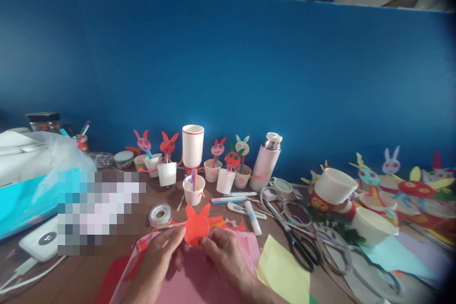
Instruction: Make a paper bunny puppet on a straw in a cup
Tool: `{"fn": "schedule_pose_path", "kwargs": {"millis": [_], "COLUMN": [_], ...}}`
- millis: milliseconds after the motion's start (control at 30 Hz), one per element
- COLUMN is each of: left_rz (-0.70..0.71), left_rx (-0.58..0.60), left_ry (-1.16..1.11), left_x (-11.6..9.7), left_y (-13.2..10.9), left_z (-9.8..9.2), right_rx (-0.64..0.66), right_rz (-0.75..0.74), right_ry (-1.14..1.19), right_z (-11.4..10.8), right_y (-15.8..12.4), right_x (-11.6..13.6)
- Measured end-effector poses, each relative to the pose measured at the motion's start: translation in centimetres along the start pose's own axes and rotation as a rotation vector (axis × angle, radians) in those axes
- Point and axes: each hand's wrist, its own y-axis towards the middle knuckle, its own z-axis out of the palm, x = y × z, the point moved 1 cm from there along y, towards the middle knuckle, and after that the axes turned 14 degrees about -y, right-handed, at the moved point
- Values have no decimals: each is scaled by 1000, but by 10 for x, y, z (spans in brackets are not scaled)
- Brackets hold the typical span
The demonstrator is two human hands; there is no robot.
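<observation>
Both my hands hold up a red-orange paper rabbit head with two pointed ears. My left hand pinches its left edge with thumb and fingers. My right hand pinches its right lower edge. The cutout hangs just above a pink paper sheet lying on the brown table. A roll of clear tape lies just left of the cutout. A white glue stick lies to its right.
Paper cups with rabbit figures on straws, a stack of white cups and a pink flask stand by the blue wall. Scissors, yellow paper and more cup figures lie right. A power bank lies left.
</observation>
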Motion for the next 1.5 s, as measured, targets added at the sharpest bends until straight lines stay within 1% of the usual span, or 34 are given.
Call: {"fn": "schedule_pose_path", "kwargs": {"millis": [200,333,533,667,800,900,1067,1133,1200,1333,1433,1500], "left_rz": [-18,18,30,-12,-44,-43,68,80,67,77,85,73], "left_rx": [-7,16,11,-12,-25,-49,-49,-44,-45,-82,-56,-86], "left_ry": [-20,39,51,21,-21,-29,24,33,1,-58,-78,-59], "left_x": [9,13,14,19,24,21,4,4,8,18,18,17], "left_y": [3,6,5,7,10,8,2,4,10,19,20,20], "left_z": [-4,-6,-6,-9,-12,-10,-7,-10,-16,-28,-30,-30], "right_rx": [37,67,94,90,88,77,64,46,49,81,26,-15], "right_rz": [24,25,-15,-24,-14,-39,-81,-109,-114,-113,-119,-123], "right_ry": [-2,12,25,43,-8,-72,-124,-148,-170,-243,-321,-397], "right_z": [2,4,6,7,7,6,2,-5,-18,-55,-81,-93], "right_y": [-2,-4,-5,-5,-5,-7,-5,-1,4,12,14,16], "right_x": [4,2,-2,-3,-3,-2,4,9,17,38,49,52]}}
